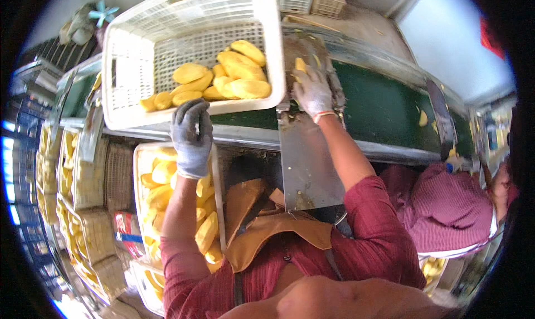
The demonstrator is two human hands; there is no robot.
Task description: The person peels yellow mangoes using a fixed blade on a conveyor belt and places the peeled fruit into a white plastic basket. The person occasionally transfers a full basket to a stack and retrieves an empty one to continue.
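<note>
My left hand (193,135), in a grey-coated knit glove, is at the near rim of a white plastic crate (277,68). Its fingers are bent, with a gap at the thumb and nothing visible in them. Inside the crate lie several peeled yellow mangoes (240,66), heaped towards the near right corner. My right hand (313,91), gloved in pale knit, is palm down over a brown, stained work board (299,47). A yellow mango piece (300,64) sticks out past its fingertips; the rest is under the hand. Peel scraps lie around it.
Under the board, a metal sheet (309,164) slopes towards me. A green conveyor belt (376,101) runs crosswise, with scraps at right. A full mango crate (221,218) stands below my left arm; stacked crates (85,172) stand farther left. A person in a purple garment (451,206) is at right.
</note>
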